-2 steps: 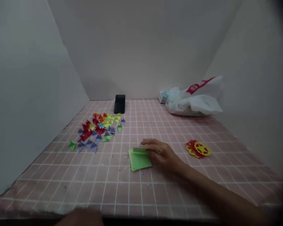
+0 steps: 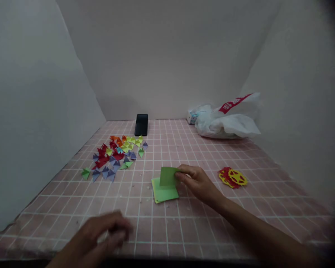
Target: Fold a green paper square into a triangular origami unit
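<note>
My right hand pinches the right edge of a green paper sheet and holds it lifted above a small stack of green paper squares on the pink tiled tabletop. My left hand hovers low near the front edge, blurred, fingers loosely curled with nothing visible in them.
Several small folded paper triangles in red, purple, yellow, orange and green lie at the left. A black phone lies at the back. A white plastic bag sits back right. A red and yellow paper cutout lies right. Grey walls enclose three sides.
My right hand has lifted the top green sheet off the stack. My left hand has come up into view from the bottom edge.
</note>
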### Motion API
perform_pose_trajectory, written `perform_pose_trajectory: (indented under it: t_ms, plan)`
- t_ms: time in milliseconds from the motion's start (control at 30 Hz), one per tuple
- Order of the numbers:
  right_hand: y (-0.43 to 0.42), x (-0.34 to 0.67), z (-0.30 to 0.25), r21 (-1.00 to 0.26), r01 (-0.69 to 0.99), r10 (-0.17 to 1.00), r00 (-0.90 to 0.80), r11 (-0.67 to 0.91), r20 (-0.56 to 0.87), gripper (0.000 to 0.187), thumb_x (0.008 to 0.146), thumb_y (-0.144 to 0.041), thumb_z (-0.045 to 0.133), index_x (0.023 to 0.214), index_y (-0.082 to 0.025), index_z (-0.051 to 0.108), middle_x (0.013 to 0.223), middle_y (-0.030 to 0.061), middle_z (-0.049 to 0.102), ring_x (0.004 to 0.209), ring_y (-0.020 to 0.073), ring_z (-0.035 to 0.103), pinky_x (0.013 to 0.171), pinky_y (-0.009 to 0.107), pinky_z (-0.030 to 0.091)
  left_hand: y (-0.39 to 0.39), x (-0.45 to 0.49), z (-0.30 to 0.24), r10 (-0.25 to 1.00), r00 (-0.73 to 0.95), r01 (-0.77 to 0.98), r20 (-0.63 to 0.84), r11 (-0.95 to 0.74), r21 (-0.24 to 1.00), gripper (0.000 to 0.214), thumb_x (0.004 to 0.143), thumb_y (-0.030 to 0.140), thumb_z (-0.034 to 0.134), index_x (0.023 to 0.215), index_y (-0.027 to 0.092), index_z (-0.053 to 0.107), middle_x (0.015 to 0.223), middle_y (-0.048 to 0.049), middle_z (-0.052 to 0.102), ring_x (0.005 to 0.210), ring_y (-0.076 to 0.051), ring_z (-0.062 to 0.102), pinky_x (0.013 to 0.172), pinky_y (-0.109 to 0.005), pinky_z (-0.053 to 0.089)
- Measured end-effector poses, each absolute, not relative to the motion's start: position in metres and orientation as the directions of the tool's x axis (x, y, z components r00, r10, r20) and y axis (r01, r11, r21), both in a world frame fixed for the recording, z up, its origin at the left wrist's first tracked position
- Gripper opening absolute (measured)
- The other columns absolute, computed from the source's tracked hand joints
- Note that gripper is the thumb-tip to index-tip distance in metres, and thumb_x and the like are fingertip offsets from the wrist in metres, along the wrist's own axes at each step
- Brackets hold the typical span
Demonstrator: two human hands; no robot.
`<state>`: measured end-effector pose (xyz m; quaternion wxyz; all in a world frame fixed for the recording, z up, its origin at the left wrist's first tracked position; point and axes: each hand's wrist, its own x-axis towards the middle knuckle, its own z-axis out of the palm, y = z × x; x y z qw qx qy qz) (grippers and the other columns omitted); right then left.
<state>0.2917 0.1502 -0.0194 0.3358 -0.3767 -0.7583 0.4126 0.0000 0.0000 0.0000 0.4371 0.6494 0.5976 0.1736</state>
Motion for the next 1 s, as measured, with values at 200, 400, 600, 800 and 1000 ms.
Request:
perform_pose_trajectory:
  t_ms: [200, 400, 600, 800, 1000]
  plan:
    - [0.144, 0.283, -0.003, -1.0, 0.013, 0.903, -0.429, -0.014, -0.018, 0.022, 0.077, -0.034, 0.065, 0.065, -0.017, 0.06, 0.06, -0.0026, 0.051, 0.057, 0.0112, 0.044, 0.056, 0.026, 0.035, 0.096, 0.062, 0.023, 0.992, 0.094, 0.36, -0.087, 0.048, 0.932, 0.038, 0.081, 0.044, 0.064, 0.108, 0.018, 0.061, 0.087, -0.0045, 0.065, 0.074, -0.019, 0.062, 0.062, -0.028, 0.05]
    - [0.154, 0.273, -0.01, -0.987, -0.135, 0.913, -0.408, -0.083, -0.02, 0.017, 0.071, -0.032, 0.072, 0.07, -0.016, 0.065, 0.064, -0.0015, 0.058, 0.059, 0.0109, 0.047, 0.059, 0.025, 0.036, 0.131, 0.092, 0.006, 0.978, 0.2, 0.121, -0.065, 0.041, 0.992, 0.024, 0.075, 0.037, 0.067, 0.075, 0.014, 0.06, 0.059, 0.0035, 0.053, 0.05, -0.009, 0.046, 0.048, -0.021, 0.036]
    - [0.161, 0.268, -0.022, -0.962, -0.238, 0.909, -0.416, -0.136, -0.025, 0.016, 0.068, -0.026, 0.073, 0.08, -0.016, 0.068, 0.073, -0.0009, 0.062, 0.064, 0.0117, 0.051, 0.064, 0.026, 0.038, 0.144, 0.088, -0.007, 0.982, 0.18, -0.07, -0.048, 0.062, 0.996, 0.019, 0.072, 0.029, 0.071, 0.081, 0.014, 0.063, 0.068, 0.0016, 0.061, 0.06, -0.009, 0.052, 0.057, -0.021, 0.039]
    - [0.158, 0.267, -0.032, -0.936, -0.297, 0.913, -0.403, -0.19, -0.058, 0.015, 0.071, -0.021, 0.072, 0.085, -0.021, 0.075, 0.077, -0.0005, 0.066, 0.069, 0.0118, 0.055, 0.07, 0.027, 0.04, 0.143, 0.084, -0.017, 0.984, 0.159, -0.169, -0.076, 0.102, 0.98, 0.015, 0.07, 0.025, 0.073, 0.079, 0.015, 0.067, 0.067, 0.003, 0.061, 0.061, -0.009, 0.051, 0.061, -0.021, 0.039]
    - [0.156, 0.268, -0.034, -0.903, -0.344, 0.896, -0.436, -0.255, -0.087, 0.012, 0.071, -0.017, 0.067, 0.076, -0.022, 0.076, 0.072, 0.0002, 0.068, 0.07, 0.0129, 0.058, 0.072, 0.028, 0.041, 0.142, 0.079, -0.026, 0.981, 0.162, -0.207, -0.11, 0.143, 0.968, 0.008, 0.073, 0.023, 0.069, 0.078, 0.017, 0.07, 0.067, 0.0022, 0.062, 0.062, -0.01, 0.053, 0.063, -0.022, 0.041]
